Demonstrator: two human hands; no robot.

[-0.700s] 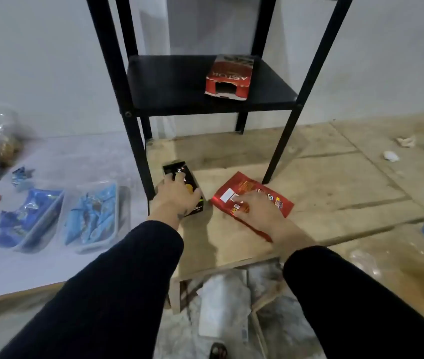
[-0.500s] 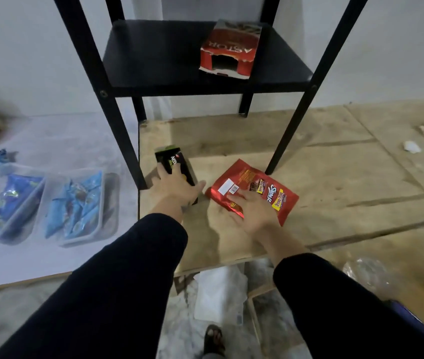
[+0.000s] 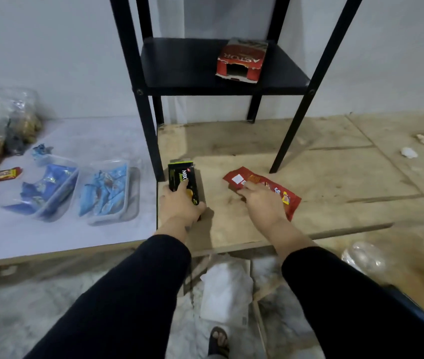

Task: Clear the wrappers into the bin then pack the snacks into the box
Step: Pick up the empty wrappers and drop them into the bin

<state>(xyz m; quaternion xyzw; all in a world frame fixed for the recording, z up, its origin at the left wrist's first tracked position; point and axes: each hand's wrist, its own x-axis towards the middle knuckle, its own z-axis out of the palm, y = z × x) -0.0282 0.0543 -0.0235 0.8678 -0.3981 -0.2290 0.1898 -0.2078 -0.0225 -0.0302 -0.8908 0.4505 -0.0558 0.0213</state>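
A person in dark sleeves reaches over a worn plywood board (image 3: 309, 177). The left hand (image 3: 179, 206) grips a small black cardboard snack box with green and white lettering (image 3: 183, 177), fingers curled round its near end; the box lies on the board just beside a leg of a black metal shelf unit (image 3: 221, 66). The right hand (image 3: 260, 203) rests with fingers only slightly bent on a flat red foil snack wrapper (image 3: 255, 181) lying on the board, not closed round it. On the shelf sits a torn red cardboard carton (image 3: 242, 60). To the left, two clear plastic trays of blue wrappers (image 3: 76, 190) stand on a white tabletop (image 3: 89, 141).
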